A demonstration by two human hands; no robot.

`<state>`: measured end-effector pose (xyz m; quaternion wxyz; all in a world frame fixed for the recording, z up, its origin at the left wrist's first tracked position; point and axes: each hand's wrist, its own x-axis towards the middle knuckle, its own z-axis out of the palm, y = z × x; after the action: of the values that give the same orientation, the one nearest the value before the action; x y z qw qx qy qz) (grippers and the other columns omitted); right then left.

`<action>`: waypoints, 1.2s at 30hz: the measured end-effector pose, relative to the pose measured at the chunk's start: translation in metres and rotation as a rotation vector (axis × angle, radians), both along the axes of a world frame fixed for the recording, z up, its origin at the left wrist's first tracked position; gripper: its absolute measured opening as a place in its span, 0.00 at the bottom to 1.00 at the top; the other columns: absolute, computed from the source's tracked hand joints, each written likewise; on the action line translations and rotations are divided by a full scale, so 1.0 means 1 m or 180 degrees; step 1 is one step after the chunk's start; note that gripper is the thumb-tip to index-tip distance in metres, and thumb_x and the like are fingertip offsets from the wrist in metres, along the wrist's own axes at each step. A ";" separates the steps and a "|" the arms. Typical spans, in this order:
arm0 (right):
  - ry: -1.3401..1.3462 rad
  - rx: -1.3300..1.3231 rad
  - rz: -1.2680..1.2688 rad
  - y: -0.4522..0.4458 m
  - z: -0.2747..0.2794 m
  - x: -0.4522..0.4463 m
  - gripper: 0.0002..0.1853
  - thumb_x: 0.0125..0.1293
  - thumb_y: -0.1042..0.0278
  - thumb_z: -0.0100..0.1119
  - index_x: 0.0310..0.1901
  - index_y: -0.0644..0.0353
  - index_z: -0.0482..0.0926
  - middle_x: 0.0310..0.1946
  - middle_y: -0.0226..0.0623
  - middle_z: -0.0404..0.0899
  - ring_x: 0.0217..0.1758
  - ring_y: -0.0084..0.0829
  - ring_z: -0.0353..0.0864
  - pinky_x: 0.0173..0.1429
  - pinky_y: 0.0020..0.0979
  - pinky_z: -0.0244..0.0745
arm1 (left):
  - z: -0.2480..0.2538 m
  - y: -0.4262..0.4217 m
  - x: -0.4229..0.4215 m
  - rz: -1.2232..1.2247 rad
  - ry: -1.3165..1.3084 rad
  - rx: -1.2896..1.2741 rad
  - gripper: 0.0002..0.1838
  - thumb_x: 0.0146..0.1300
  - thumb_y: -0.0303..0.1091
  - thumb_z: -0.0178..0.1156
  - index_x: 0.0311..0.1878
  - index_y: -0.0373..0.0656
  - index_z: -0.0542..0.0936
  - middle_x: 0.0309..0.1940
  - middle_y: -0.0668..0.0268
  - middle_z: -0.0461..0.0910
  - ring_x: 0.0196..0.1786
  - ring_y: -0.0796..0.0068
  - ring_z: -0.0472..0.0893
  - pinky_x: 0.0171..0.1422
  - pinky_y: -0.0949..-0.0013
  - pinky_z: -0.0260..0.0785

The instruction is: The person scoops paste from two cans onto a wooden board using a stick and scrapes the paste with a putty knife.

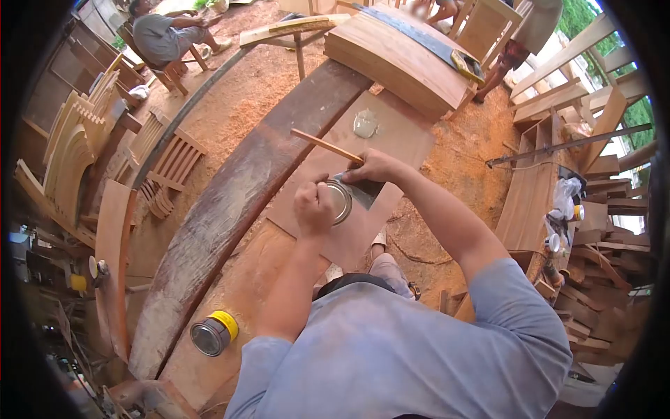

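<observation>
My left hand (314, 207) is closed at the edge of a round metal tin or lid (340, 202) with a shiny rim; its depth is hidden. Beside it, my right hand (377, 170) grips a thin wooden stick (324, 145) that points up and left. A dark flat blade, like a putty knife (364, 193), shows under the right fingers, close to the tin. Below both hands lies a flat brown board (412, 140), bearing a pale blob of paste (365, 123). A dark can with a yellow band (215, 332) stands near my left elbow.
A long curved timber (209, 244) smeared with filler runs along the left. Stacked curved boards (398, 63) sit ahead. Another person (167, 42) sits at the far left; a person stands at upper right. Wood piles (593, 265) line the right, and sawdust (460, 160) covers the ground.
</observation>
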<state>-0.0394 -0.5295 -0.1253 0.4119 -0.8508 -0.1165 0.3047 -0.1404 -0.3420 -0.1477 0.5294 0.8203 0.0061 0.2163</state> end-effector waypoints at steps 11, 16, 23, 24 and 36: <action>0.0959 0.1206 -0.0946 -0.013 -0.061 -0.047 0.22 0.65 0.50 0.66 0.50 0.61 0.83 0.35 0.27 0.83 0.33 0.19 0.78 0.38 0.24 0.75 | 0.009 0.008 -0.009 -0.0671 -0.0580 0.1209 0.13 0.53 0.36 0.66 0.34 0.33 0.84 0.49 0.56 0.84 0.53 0.51 0.80 0.60 0.52 0.68; 0.0334 0.2094 -0.3027 -0.102 -0.058 0.001 0.11 0.67 0.67 0.59 0.46 0.63 0.83 0.32 0.32 0.82 0.36 0.25 0.78 0.39 0.30 0.73 | 0.022 0.028 -0.016 -0.1318 -0.0621 0.1811 0.16 0.42 0.39 0.73 0.26 0.35 0.84 0.51 0.63 0.84 0.57 0.52 0.79 0.63 0.52 0.66; -0.0703 0.1673 -0.3491 -0.202 0.013 0.097 0.09 0.65 0.69 0.59 0.44 0.61 0.83 0.27 0.28 0.79 0.26 0.22 0.75 0.29 0.28 0.69 | 0.010 0.006 -0.027 -0.0284 -0.0232 0.1578 0.14 0.40 0.36 0.73 0.27 0.36 0.84 0.47 0.59 0.84 0.57 0.51 0.77 0.64 0.52 0.67; -0.0589 0.1843 -0.3543 -0.208 0.017 0.106 0.10 0.65 0.68 0.60 0.44 0.61 0.84 0.27 0.27 0.79 0.23 0.22 0.74 0.26 0.27 0.67 | 0.010 0.001 -0.031 -0.0297 -0.0293 0.1619 0.14 0.40 0.36 0.73 0.27 0.36 0.84 0.47 0.59 0.84 0.57 0.51 0.77 0.64 0.52 0.67; -0.1361 -0.0897 -0.2941 -0.218 0.003 0.165 0.19 0.63 0.55 0.61 0.50 0.58 0.83 0.44 0.48 0.84 0.50 0.42 0.84 0.55 0.39 0.76 | 0.001 0.028 -0.008 -0.0225 -0.0293 0.0658 0.19 0.42 0.36 0.74 0.16 0.35 0.74 0.50 0.54 0.81 0.55 0.47 0.75 0.58 0.50 0.70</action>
<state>0.1261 -0.7478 -0.1228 0.3518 -0.9038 0.2313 -0.0763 -0.1480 -0.3139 -0.1465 0.4491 0.8594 -0.0695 0.2343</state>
